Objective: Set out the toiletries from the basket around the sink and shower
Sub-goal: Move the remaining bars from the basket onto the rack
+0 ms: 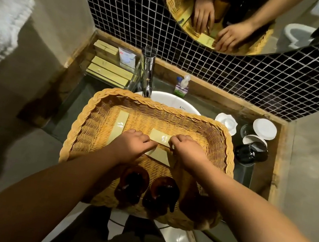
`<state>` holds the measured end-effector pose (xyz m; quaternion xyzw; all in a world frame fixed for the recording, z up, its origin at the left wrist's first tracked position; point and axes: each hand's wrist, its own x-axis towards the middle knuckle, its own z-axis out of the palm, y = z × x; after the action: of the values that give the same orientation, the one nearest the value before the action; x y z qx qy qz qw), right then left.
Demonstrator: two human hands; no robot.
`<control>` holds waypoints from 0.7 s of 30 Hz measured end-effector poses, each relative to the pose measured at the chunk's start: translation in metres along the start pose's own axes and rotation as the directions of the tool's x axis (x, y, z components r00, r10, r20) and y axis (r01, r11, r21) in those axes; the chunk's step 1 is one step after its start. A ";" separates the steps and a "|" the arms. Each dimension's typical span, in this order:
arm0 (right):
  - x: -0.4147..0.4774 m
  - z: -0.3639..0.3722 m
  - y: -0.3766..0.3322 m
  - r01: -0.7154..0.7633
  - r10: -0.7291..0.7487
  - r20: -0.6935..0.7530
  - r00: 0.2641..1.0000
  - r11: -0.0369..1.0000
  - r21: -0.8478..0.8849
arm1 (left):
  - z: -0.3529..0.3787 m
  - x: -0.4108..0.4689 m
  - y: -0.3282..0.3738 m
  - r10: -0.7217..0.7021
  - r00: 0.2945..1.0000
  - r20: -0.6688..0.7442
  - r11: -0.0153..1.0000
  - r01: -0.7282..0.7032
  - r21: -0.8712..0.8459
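Observation:
A woven wicker basket (98, 110) rests on top of the white sink (169, 99). Flat pale-yellow packets lie inside: one (121, 122) at the left, one (159, 136) in the middle, another (160, 155) just below it. My left hand (130, 147) rests fingers down on the lower packet's left end. My right hand (188, 149) pinches the near edge of the middle packet. Three amber bottles stand at the basket's near side: one (132, 184), a second (161, 195), and a third (196, 206) partly hidden under my right forearm.
A chrome tap (148, 72) rises behind the basket. Several yellow packets (110, 71) and a white sachet (126, 57) lie on a glass tray at back left. A small soap bottle (182, 85), a white dish (227, 121), glasses with paper lids (264, 128) and a dark cup (251, 152) stand at right.

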<state>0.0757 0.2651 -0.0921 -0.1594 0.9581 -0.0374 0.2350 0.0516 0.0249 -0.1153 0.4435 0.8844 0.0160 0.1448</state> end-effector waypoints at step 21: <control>0.070 -0.150 -0.037 -0.106 0.101 -0.332 0.938 0.994 0.003 | -0.146 -0.025 -0.169 -0.315 0.937 -0.152 0.924 0.339 0.178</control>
<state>-0.0420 0.2065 0.0156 -0.1022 0.9913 -0.0441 0.0708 -0.1054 -0.0827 0.0045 0.3002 0.9501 -0.0713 0.0462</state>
